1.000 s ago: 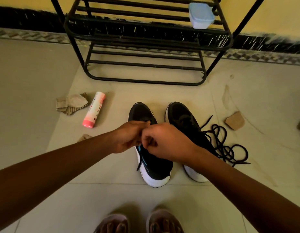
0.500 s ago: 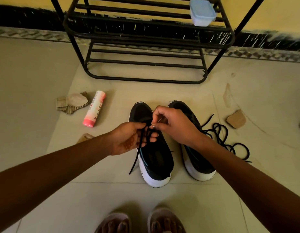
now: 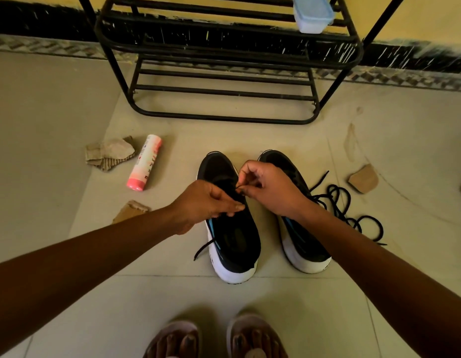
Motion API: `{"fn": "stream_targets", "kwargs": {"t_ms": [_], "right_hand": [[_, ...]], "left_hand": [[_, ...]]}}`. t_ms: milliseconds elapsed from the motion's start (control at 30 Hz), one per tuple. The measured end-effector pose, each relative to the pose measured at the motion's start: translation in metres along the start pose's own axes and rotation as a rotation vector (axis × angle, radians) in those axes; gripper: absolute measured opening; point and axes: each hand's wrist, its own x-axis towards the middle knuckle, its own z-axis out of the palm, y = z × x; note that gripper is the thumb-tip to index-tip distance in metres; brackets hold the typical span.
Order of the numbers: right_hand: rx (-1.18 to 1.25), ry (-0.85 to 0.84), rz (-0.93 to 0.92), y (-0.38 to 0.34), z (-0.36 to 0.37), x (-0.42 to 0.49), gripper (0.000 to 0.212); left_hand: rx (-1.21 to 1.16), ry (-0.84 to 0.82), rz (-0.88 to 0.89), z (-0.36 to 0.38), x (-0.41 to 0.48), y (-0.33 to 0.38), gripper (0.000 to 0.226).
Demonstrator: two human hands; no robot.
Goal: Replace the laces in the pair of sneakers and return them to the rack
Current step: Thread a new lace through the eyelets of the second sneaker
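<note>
Two black sneakers with white soles stand side by side on the floor, the left sneaker [image 3: 233, 244] and the right sneaker [image 3: 303, 251]. My left hand [image 3: 202, 202] lies over the left sneaker's eyelets, thumb against fingers on its black lace [image 3: 203, 249], one end of which trails to the floor. My right hand [image 3: 269, 189] pinches the lace's other end just above the shoe's front. A loose black lace [image 3: 353, 218] lies coiled right of the right sneaker. The black metal rack [image 3: 224, 118] stands beyond the shoes.
A pink spray can [image 3: 144, 162] lies left of the sneakers beside cardboard scraps [image 3: 109, 153]. Another scrap [image 3: 363, 179] lies to the right. A pale plastic box [image 3: 313, 14] sits on a rack shelf. My feet in sandals [image 3: 214, 339] are at the bottom edge.
My hands came apart from a close clasp over the left sneaker. The right hand rose toward the toe with a lace end, and the left hand turned palm-down over the eyelets.
</note>
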Motion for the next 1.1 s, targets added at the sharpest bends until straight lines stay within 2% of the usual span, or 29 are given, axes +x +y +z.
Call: {"fn": "stream_targets", "kwargs": {"t_ms": [100, 167, 300, 467, 567, 667, 833, 1000, 1033, 1100], "right_hand": [[0.016, -0.005, -0.014, -0.002, -0.001, 0.001, 0.034], [0.021, -0.018, -0.027, -0.003, -0.001, 0.000, 0.034], [-0.036, -0.031, -0.044, -0.005, 0.000, -0.001, 0.037], [-0.069, 0.009, -0.027, 0.001, -0.002, -0.001, 0.037], [-0.083, -0.008, 0.001, 0.005, -0.002, -0.003, 0.036], [-0.126, -0.038, 0.054, 0.010, -0.006, -0.005, 0.031], [-0.182, -0.077, 0.146, 0.018, -0.014, -0.010, 0.034], [-0.244, -0.095, 0.178, 0.018, -0.015, -0.012, 0.035], [-0.256, -0.095, 0.185, 0.019, -0.016, -0.012, 0.036], [-0.283, -0.103, 0.204, 0.020, -0.017, -0.012, 0.036]], "left_hand": [[0.041, 0.150, 0.055, 0.003, 0.003, -0.001, 0.017], [-0.011, 0.181, 0.026, 0.001, 0.005, -0.001, 0.027], [-0.061, 0.101, 0.040, -0.003, 0.006, -0.002, 0.037], [-0.077, 0.018, 0.090, -0.021, 0.004, -0.002, 0.021], [0.091, 0.010, 0.103, -0.037, 0.005, -0.003, 0.025], [0.214, -0.037, 0.022, -0.052, 0.004, -0.008, 0.025], [0.108, -0.126, -0.120, -0.068, 0.002, -0.017, 0.026], [0.086, -0.207, -0.172, -0.075, 0.002, -0.014, 0.064], [0.091, -0.215, -0.176, -0.074, 0.002, -0.015, 0.064], [0.119, -0.210, -0.179, -0.073, 0.004, -0.018, 0.051]]}}
